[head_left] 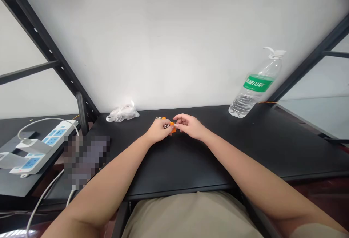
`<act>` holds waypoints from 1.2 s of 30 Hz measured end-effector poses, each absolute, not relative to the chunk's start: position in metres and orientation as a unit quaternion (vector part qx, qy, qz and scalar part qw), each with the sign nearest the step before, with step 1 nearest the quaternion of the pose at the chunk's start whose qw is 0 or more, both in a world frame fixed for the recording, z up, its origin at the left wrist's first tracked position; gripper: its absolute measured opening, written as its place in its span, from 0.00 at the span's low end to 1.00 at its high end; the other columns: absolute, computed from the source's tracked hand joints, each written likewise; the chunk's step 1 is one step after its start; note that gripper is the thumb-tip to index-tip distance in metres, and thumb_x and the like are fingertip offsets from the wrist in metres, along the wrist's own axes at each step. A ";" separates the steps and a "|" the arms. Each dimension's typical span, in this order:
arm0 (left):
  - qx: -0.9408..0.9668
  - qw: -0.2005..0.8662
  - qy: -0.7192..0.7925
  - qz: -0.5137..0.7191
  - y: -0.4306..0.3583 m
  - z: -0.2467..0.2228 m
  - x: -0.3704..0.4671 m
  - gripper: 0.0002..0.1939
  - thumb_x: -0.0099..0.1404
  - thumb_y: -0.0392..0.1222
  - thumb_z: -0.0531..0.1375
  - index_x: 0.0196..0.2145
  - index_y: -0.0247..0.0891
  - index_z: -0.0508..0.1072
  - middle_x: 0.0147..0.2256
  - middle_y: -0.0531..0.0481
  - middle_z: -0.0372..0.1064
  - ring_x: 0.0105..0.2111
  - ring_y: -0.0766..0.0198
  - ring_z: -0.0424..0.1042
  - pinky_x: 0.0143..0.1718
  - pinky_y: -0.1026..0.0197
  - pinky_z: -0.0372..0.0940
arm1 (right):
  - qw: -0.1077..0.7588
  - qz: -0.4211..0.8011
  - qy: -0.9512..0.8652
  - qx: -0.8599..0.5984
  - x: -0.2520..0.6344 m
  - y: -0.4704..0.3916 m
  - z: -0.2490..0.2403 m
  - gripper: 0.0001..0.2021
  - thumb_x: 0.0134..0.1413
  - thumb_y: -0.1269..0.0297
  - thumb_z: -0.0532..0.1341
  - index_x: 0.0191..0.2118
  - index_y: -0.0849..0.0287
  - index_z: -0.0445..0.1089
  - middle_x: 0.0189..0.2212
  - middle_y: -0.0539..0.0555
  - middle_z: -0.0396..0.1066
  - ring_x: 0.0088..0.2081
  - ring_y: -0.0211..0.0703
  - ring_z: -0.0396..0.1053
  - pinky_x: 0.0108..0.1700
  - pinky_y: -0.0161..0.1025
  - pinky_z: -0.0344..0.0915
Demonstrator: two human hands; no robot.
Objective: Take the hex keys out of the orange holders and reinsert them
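Near the middle of the black tabletop, my left hand (pixel 158 130) is closed around an orange holder (pixel 173 129) with several thin silver metal rods in it. Orange and metal parts stick out past the fingers on both sides. From the right, my right hand (pixel 190 125) meets the holder's end with curled fingers. Its thumb and fingertips come close together there, beside the rod ends. Whatever lies between those fingertips is too small to make out. The fingers of my left hand cover much of the holder.
A large water bottle (pixel 259 83) with a green label stands at the back right. A crumpled clear plastic bag (pixel 123 113) lies at the back left. A blurred dark object (pixel 88 160) with a white cable is at the left edge, near a white power strip (pixel 56 136). Black metal frames flank the table.
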State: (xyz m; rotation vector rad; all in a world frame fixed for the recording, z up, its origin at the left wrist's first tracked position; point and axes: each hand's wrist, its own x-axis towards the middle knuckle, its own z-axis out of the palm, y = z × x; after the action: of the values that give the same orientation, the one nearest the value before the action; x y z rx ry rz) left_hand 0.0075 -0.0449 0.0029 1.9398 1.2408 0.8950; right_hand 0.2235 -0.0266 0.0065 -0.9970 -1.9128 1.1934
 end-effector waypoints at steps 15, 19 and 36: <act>0.833 0.110 0.452 0.299 -0.042 -0.002 0.012 0.18 0.68 0.47 0.57 0.21 0.40 0.61 0.19 0.54 0.57 0.22 0.65 0.56 0.28 0.59 0.52 | 0.350 0.635 -0.585 -0.363 0.221 -0.022 -0.001 0.11 0.56 0.59 0.70 0.40 0.58 0.73 0.35 0.58 0.79 0.32 0.43 0.76 0.35 0.42 0.76; 0.856 0.058 0.437 0.270 -0.044 -0.001 0.012 0.17 0.68 0.46 0.57 0.23 0.40 0.61 0.19 0.55 0.58 0.22 0.65 0.57 0.28 0.60 0.52 | 0.324 0.567 -0.632 -0.418 0.220 -0.023 -0.001 0.06 0.54 0.68 0.67 0.39 0.59 0.75 0.32 0.57 0.79 0.29 0.43 0.76 0.33 0.39 0.76; 0.880 0.025 0.401 0.253 -0.056 0.019 0.008 0.16 0.59 0.39 0.59 0.20 0.40 0.55 0.17 0.55 0.58 0.19 0.66 0.55 0.26 0.60 0.50 | 0.213 0.282 -0.756 -0.551 0.218 -0.033 0.012 0.04 0.51 0.67 0.62 0.32 0.56 0.75 0.29 0.50 0.77 0.25 0.39 0.72 0.25 0.34 0.62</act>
State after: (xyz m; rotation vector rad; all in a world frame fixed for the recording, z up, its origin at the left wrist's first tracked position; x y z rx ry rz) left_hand 0.0081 -0.0559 0.0192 2.7219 1.2385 0.7831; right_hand 0.2182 -0.0335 0.0123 -1.5293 -2.0993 0.7822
